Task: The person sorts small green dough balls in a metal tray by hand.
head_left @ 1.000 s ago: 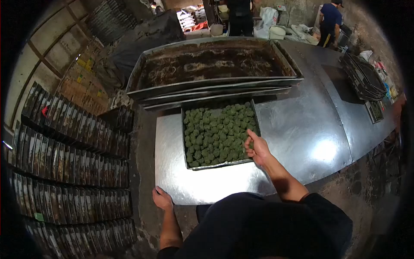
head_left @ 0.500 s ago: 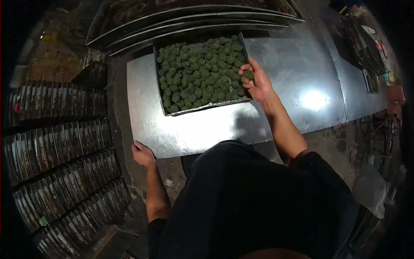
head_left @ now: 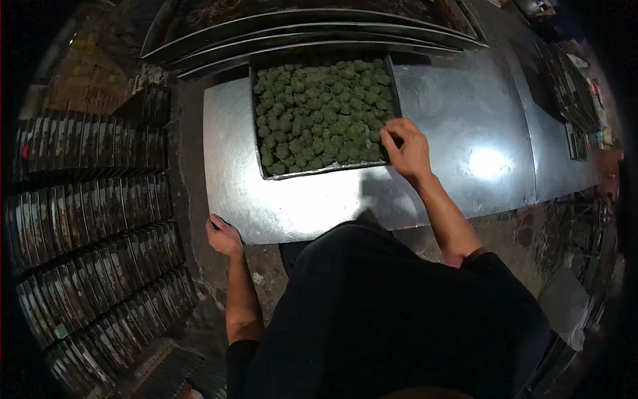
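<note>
A shallow metal tray (head_left: 325, 173) on the metal tabletop holds many rough, dark green lumps (head_left: 312, 116), roughly ball-shaped and packed close together. Over the tray's right side near its front corner is my right hand (head_left: 411, 154). Its back faces up, and the thumb and fingers curl toward the lumps. Whatever lies between those fingertips is hidden. My left hand (head_left: 226, 237) is at the front left corner of the metal table (head_left: 292, 213), its fingers curled round the edge.
Large shallow metal trays (head_left: 312, 33) are stacked behind the lumps. Rows of upright, worn metal plates or trays (head_left: 93, 213) fill the left side. More flat pieces (head_left: 568, 86) lean at the far right of the table. A pale sheet or bag (head_left: 565, 302) is at lower right.
My right hand has turned from palm up, with a green lump in it, to palm down at the tray's right side. My left hand stays at the table corner. The view has shifted slightly.
</note>
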Action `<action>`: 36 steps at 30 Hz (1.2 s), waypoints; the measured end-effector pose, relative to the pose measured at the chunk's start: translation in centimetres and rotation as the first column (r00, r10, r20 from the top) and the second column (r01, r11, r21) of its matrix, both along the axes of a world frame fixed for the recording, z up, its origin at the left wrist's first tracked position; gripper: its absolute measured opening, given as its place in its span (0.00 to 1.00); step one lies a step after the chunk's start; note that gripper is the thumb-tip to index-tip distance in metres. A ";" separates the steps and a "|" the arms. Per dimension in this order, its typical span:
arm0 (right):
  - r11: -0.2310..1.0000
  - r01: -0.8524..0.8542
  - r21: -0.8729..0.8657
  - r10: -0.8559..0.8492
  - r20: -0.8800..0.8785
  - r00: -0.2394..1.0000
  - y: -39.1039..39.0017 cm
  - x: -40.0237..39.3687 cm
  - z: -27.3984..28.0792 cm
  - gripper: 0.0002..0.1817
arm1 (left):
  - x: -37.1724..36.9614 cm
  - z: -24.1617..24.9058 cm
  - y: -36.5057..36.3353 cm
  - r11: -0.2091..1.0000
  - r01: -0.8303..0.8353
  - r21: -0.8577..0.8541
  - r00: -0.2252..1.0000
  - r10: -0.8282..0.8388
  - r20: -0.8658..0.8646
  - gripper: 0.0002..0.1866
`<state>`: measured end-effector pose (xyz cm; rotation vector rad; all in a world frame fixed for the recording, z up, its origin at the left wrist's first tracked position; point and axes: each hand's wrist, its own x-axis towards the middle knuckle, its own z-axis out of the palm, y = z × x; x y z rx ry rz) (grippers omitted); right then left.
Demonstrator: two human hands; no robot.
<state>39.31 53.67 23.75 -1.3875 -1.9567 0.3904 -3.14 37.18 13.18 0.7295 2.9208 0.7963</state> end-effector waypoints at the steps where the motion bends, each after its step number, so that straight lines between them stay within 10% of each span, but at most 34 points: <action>1: 0.991 0.023 -0.130 -0.046 -0.174 0.984 0.3 -1.0 0.9 0.10 | -0.1 0.1 -0.2 1.000 -0.003 0.005 1.000 0.003 -0.003 0.31; 6: 0.958 -0.282 0.053 0.279 0.063 0.958 12.2 -8.7 -1.9 0.19 | 0.0 0.0 0.0 1.000 0.004 0.012 1.000 -0.004 -0.012 0.29; 11: 0.873 -0.110 -0.476 0.344 0.440 0.830 17.9 -15.0 -4.4 0.30 | 0.3 0.3 0.2 0.999 -0.016 0.036 1.000 0.017 -0.021 0.28; 15: 0.880 -0.050 -0.473 0.291 0.451 0.843 19.4 -15.9 -4.7 0.32 | -0.3 -0.4 0.0 0.997 0.005 0.077 0.998 0.000 -0.065 0.27; 17: 0.720 -0.012 -0.694 0.139 0.127 0.982 21.6 -16.0 -3.9 0.32 | -0.4 -0.8 -0.2 0.997 0.005 0.075 0.998 0.000 -0.062 0.26; 23: 0.826 0.140 -0.547 0.070 0.346 0.935 22.0 -17.9 -7.5 0.37 | -0.6 -0.4 -0.3 0.997 0.008 0.082 0.996 -0.001 -0.087 0.20; 29: 0.857 -0.357 -0.371 0.434 0.148 0.889 20.1 -14.8 -6.2 0.21 | -0.7 -0.5 -0.8 0.996 0.038 0.081 0.991 -0.027 -0.131 0.19; 33: 0.920 -0.136 -0.368 0.131 -0.038 0.991 17.0 -15.1 -2.3 0.17 | -0.2 0.4 -1.2 0.976 -0.037 0.216 0.976 -0.011 0.219 0.21; 36: 0.986 -0.057 -0.158 0.013 -0.269 0.963 16.4 -9.7 -6.0 0.15 | 0.0 -0.4 -0.2 0.987 0.066 0.148 0.995 -0.055 -0.081 0.23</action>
